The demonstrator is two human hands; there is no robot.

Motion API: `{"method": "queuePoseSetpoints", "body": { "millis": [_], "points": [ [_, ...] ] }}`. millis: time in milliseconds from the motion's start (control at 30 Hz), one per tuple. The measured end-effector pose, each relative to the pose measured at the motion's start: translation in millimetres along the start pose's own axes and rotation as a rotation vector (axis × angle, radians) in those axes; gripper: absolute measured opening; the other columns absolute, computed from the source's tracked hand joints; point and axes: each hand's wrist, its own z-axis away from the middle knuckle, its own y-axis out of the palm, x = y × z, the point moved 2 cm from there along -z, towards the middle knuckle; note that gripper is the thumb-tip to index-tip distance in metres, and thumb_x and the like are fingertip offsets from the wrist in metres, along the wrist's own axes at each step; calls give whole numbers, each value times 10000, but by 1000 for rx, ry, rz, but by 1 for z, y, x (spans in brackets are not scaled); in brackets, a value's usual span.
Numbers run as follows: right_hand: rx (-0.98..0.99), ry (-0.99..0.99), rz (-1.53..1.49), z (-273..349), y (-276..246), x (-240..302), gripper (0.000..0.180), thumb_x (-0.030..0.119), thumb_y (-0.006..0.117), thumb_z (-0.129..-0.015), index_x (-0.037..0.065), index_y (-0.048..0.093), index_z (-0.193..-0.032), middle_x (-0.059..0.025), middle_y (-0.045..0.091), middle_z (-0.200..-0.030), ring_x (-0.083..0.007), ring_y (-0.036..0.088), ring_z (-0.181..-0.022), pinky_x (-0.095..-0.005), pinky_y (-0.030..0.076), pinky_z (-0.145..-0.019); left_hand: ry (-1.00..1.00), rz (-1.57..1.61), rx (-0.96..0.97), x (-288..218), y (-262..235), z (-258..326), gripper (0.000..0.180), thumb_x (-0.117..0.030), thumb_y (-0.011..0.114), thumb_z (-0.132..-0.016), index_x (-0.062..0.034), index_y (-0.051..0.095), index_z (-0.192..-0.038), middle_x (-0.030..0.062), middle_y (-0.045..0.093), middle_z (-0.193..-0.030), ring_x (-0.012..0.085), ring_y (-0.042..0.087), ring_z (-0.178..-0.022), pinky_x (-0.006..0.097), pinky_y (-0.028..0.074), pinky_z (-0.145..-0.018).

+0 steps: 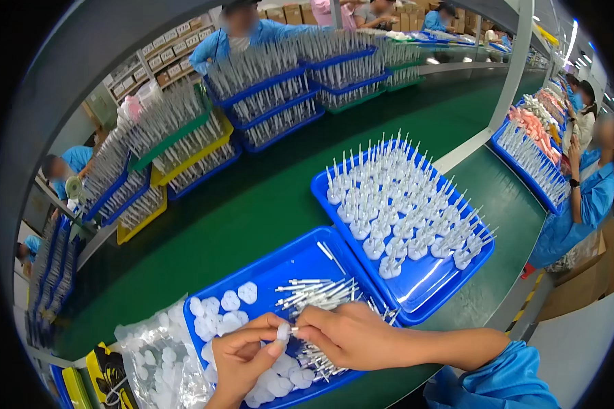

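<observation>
Head view, from the left: the left hand (pixel 242 354) pinches a small white cap (pixel 283 332) between thumb and forefinger. Just right of those fingertips, touching the cap, lies a thin white pin (pixel 295 330), long axis level, gripped by the closed fingers of the right hand (pixel 351 335), above the near blue tray (pixel 300 262).

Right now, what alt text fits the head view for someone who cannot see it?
Two bare hands, left hand and right hand, pinch a white cap over a blue tray of caps and thin rods; a second tray holds assembled pieces standing upright.
</observation>
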Motion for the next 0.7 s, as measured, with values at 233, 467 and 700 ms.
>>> {"method": "queuePoseSetpoints", "body": {
  "millis": [233,467,700],
  "points": [
    [-61,-69,267,6,7,5,154,129,615,-945,-2,560,-889,-157,632,-602,-342,636,-515,-429,466,-440,-30,-132,6,3,6,-1,262,122,730,-811,64,721,-1067,194,704,-1123,244,652,-1079,368,505,-957],
    [-71,-109,40,2,12,-11,108,116,616,-957,31,554,-981,-169,612,-596,-373,601,-495,-463,423,-439,-2,-148,-34,3,5,0,261,84,753,-814,32,730,-1068,177,715,-1143,224,660,-1094,371,497,-990],
    [-90,-109,66,1,12,-9,98,97,633,-936,22,579,-968,-176,609,-652,-372,606,-565,-455,449,-496,116,-408,-44,2,5,0,279,20,811,-768,25,725,-1033,192,720,-1127,257,687,-1048,361,504,-912]
  ]
}}
